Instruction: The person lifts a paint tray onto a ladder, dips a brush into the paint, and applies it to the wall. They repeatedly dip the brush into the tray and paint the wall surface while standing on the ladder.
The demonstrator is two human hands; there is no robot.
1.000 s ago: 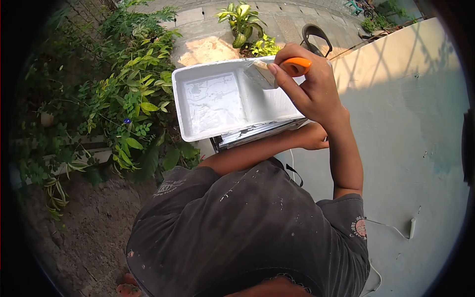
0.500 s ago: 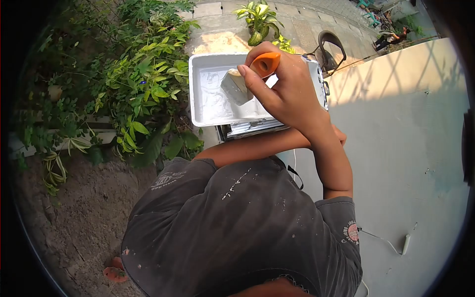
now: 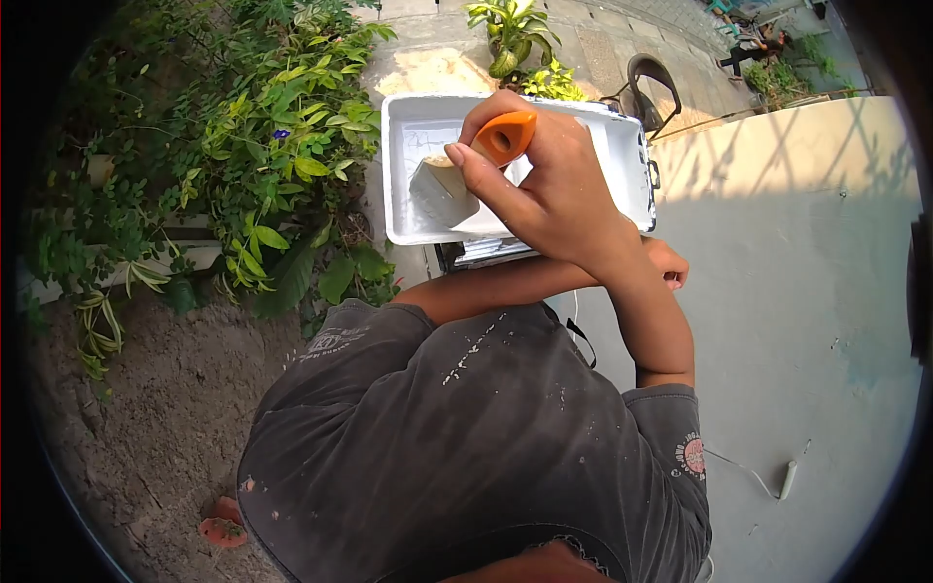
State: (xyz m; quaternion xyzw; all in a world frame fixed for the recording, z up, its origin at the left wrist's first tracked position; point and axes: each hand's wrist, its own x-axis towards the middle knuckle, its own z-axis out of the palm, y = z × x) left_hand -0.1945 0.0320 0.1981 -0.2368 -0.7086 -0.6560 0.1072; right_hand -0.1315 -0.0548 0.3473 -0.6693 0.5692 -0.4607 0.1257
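My right hand [image 3: 549, 185] is closed around the orange handle [image 3: 505, 138] of a paintbrush, whose wide, pale-coated head [image 3: 445, 194] is over the left part of a white paint tray [image 3: 391, 175]. White paint is smeared across the inside of the tray. Beneath my right wrist, my left forearm crosses to the right. My left hand [image 3: 666, 260] lies beyond that wrist with its fingers curled; whatever may be in them is hidden.
A pale grey wall [image 3: 777, 321] takes up the right side, with a small white cylinder [image 3: 788, 479] on a thin wire. Leafy plants [image 3: 292, 146] crowd the left beside bare soil [image 3: 185, 389]. A dark chair [image 3: 653, 92] and a distant person [image 3: 753, 53] are farther off.
My right hand and the brush have shifted slightly left relative to the tray. The tray appears a little farther right and higher in view. My left hand shows more beyond my right wrist.
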